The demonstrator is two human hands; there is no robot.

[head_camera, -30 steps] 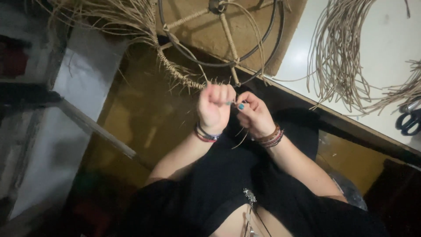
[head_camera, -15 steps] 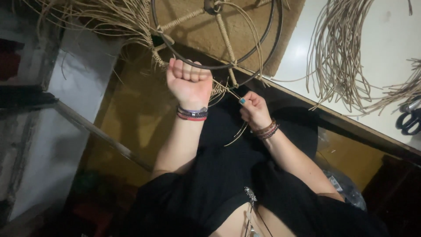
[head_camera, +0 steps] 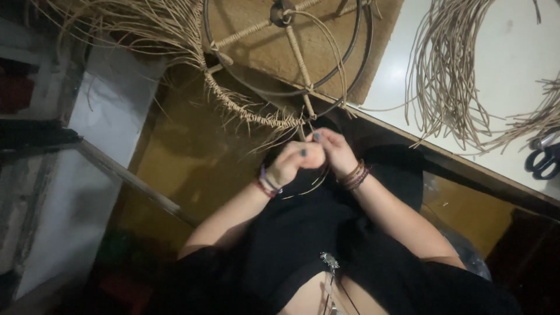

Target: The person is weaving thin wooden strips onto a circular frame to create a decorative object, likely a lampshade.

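Note:
A round metal frame (head_camera: 230, 87) with wrapped spokes leans over my lap, its lower rim partly wound with tan straw-like strands (head_camera: 256, 116). My left hand (head_camera: 296, 162) and my right hand (head_camera: 332, 149) meet just below that rim, both pinched on a thin tan strand (head_camera: 309, 185) that loops down under my wrists. Bracelets sit on both wrists. Loose fibre ends fan out from the rim at the upper left (head_camera: 146, 29).
A bundle of loose tan strands (head_camera: 449, 76) lies on the white table (head_camera: 507, 52) at the right, with black-handled scissors (head_camera: 545, 160) by its edge. A brown mat (head_camera: 256, 49) lies under the frame. A wooden bar (head_camera: 128, 178) crosses at the left.
My left hand, raised up by the rim half a second ago, has come back down beside my right hand. Both hands now hold the strand close together.

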